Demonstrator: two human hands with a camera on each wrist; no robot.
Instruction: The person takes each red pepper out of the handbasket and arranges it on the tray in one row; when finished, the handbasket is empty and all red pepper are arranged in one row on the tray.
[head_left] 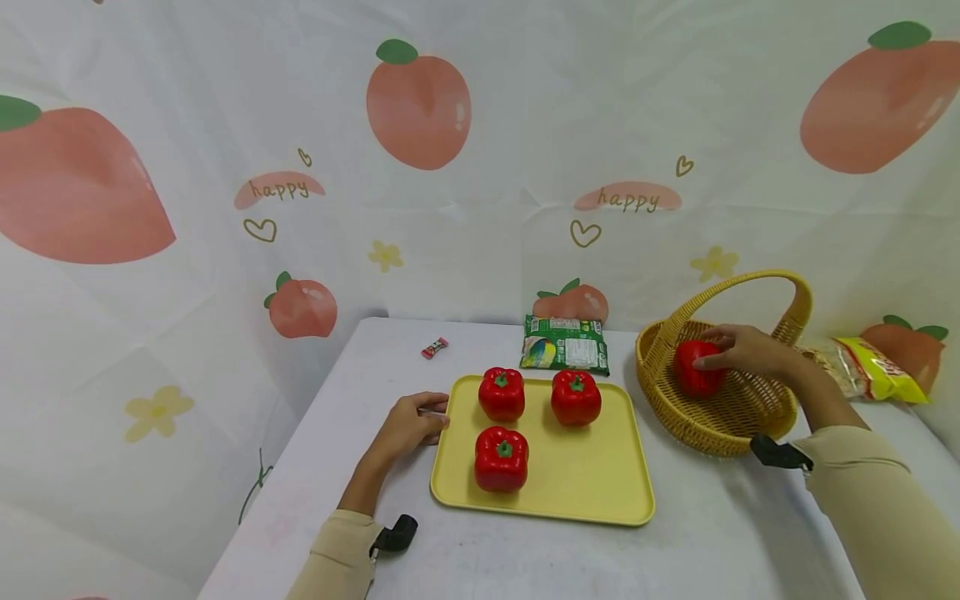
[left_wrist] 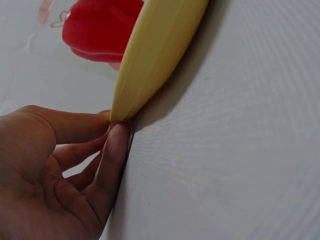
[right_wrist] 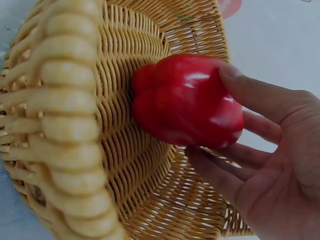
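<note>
Inside the wicker basket [head_left: 678, 417], my right hand [head_left: 750, 358] grips a red bell pepper [right_wrist: 187, 102], thumb on one side and fingers round the other. The pepper is close against the woven bottom in the right wrist view. My left hand [head_left: 408, 429] pinches the left rim of a yellow tray [head_left: 585, 479] between thumb and fingers; the left wrist view shows the fingertips [left_wrist: 116, 137] right at the tray's edge. Three more red bell peppers with green stems stand on the tray: one at back left [head_left: 502, 398], one at back right [head_left: 576, 402], one at front left [head_left: 501, 467].
Behind the tray lies a green snack packet [head_left: 565, 344], and a small red wrapped candy [head_left: 434, 347] is to its left. A yellow and clear packet [head_left: 873, 371] lies right of the basket. A white cloth with printed peaches [head_left: 480, 250] hangs at the table's back.
</note>
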